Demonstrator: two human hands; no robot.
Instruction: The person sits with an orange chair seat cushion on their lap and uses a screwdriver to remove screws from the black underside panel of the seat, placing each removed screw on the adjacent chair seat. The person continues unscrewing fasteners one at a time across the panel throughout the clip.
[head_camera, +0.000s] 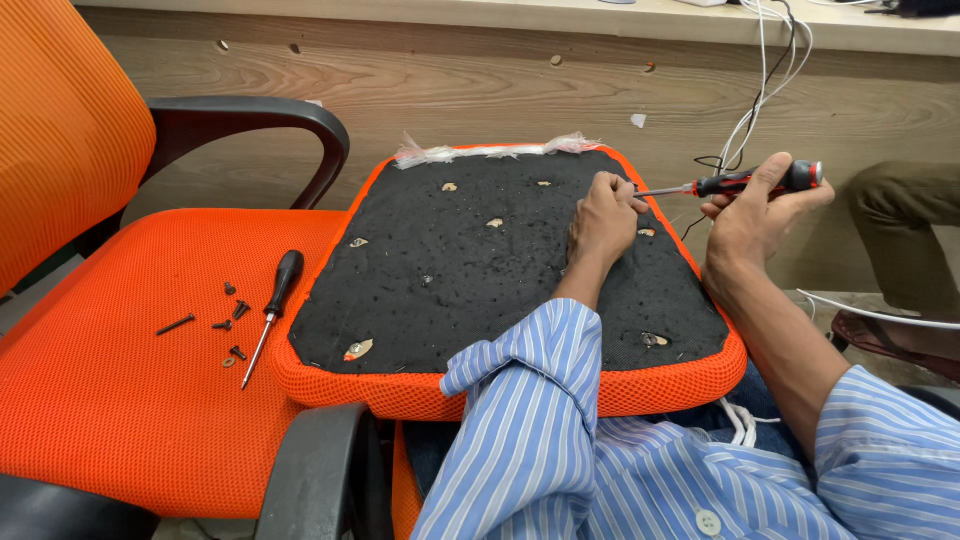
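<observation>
right hand (755, 215) grips a red-black screwdriver (735, 183) (rigid, best held by its handle); left hand (603, 222) pinches its tip at two o'clock on the stiff, light seat cushion (480, 290) on the lap.

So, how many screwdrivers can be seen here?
2. One screwdriver lies on the orange chair seat, beside loose screws. The other screwdriver is in the right hand, its tip by the left hand.
</observation>
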